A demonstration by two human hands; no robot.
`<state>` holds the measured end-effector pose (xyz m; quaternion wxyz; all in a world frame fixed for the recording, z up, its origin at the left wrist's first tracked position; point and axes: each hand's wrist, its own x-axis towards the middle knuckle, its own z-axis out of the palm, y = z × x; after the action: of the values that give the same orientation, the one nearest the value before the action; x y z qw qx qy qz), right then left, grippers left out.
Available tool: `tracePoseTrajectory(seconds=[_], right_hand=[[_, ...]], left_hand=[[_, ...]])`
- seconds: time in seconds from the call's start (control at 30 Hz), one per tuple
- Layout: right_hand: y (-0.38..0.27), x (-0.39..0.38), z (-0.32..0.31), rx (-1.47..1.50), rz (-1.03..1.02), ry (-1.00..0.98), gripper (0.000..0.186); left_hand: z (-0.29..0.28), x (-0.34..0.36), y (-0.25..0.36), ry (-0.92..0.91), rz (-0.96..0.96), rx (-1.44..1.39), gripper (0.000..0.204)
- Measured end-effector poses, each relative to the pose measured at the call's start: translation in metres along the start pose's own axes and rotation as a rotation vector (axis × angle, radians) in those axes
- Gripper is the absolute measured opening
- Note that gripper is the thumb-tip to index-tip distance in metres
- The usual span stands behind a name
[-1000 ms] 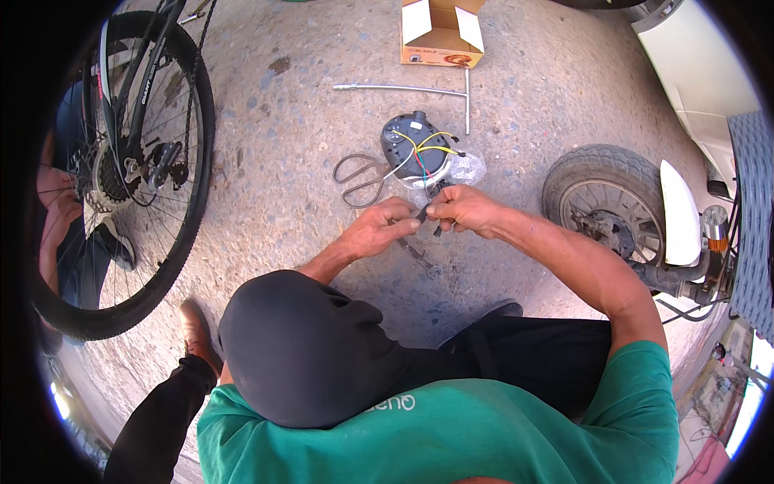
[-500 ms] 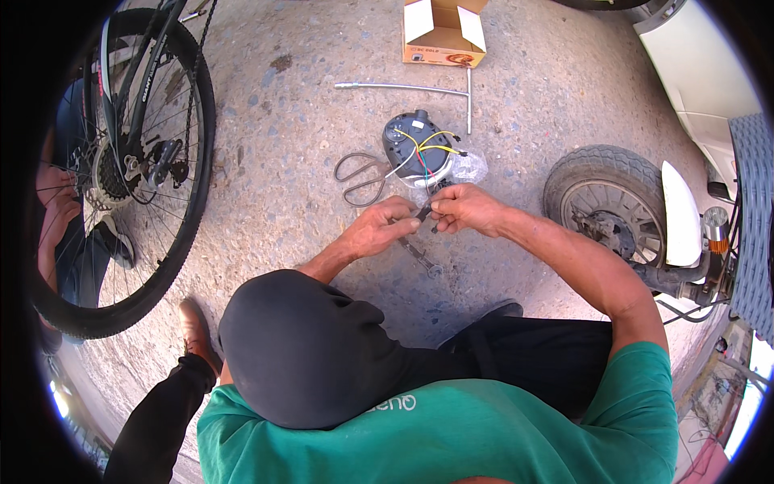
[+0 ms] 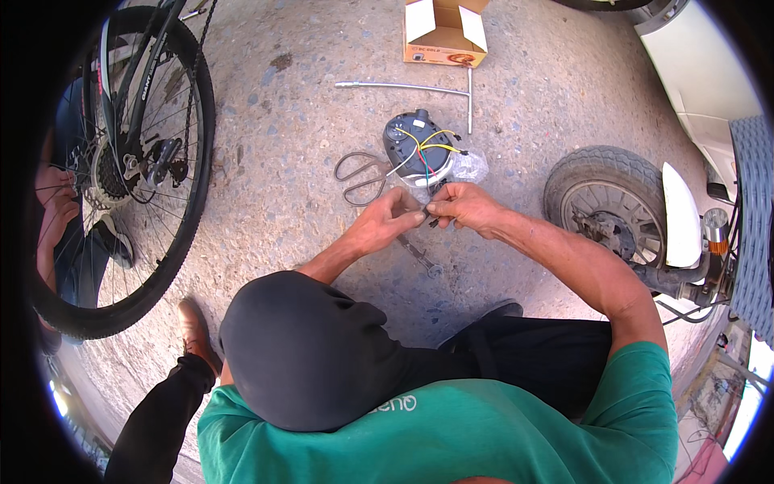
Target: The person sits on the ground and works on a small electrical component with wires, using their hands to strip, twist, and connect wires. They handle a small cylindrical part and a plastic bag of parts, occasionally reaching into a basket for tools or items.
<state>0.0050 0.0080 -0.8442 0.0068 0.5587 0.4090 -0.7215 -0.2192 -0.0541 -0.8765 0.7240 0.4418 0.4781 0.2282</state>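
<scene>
My left hand (image 3: 387,222) and my right hand (image 3: 459,208) meet with fingertips pinched on a small dark piece (image 3: 429,211) near the wire ends; its detail is mostly hidden by my fingers. Just beyond them lies a dark rounded housing (image 3: 417,139) with yellow, white, red and green wires, beside crumpled clear plastic (image 3: 470,165). Large loop-handled scissors (image 3: 362,184) lie left of it. A grey spanner-like tool (image 3: 421,256) lies on the concrete below my hands. My black-trousered knee (image 3: 310,347) is raised in the foreground.
Open cardboard box (image 3: 443,52), metal T-bar wrench (image 3: 403,87). Left: bicycle wheel (image 3: 173,266), a co-worker's hands (image 3: 60,218) behind it, another person's brown shoe (image 3: 193,327). Right: small tyre (image 3: 576,173) with white mudguard (image 3: 680,218), white bodywork (image 3: 685,81).
My left hand has shifted slightly up, its fingers now covering more of the dark piece. My right hand stays nearly in place. The things on the ground have not visibly moved.
</scene>
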Motion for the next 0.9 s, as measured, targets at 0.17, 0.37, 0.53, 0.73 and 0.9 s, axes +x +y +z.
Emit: tracePoseTrajectory(seconds=[0.17,0.37,0.53,0.73,0.9], right_hand=[[0.002,0.004,0.002,-0.012,0.013,-0.046,0.018],[0.003,0.004,0.002,0.043,0.012,-0.049,0.018],[0.001,0.003,0.002,-0.017,-0.013,-0.054,0.021],[0.003,0.001,0.004,-0.205,-0.102,-0.015,0.023],[0.003,0.008,0.013,-0.263,-0.138,0.071,0.019]], left_hand=[[0.004,0.006,0.008,0.022,0.014,0.06,0.045],[-0.004,0.006,0.013,-0.037,-0.064,0.135,0.05],[-0.002,0.004,0.012,-0.004,-0.055,0.095,0.05],[0.001,0.002,0.021,-0.063,-0.122,0.202,0.045],[0.003,0.001,0.03,-0.061,-0.051,0.341,0.038]])
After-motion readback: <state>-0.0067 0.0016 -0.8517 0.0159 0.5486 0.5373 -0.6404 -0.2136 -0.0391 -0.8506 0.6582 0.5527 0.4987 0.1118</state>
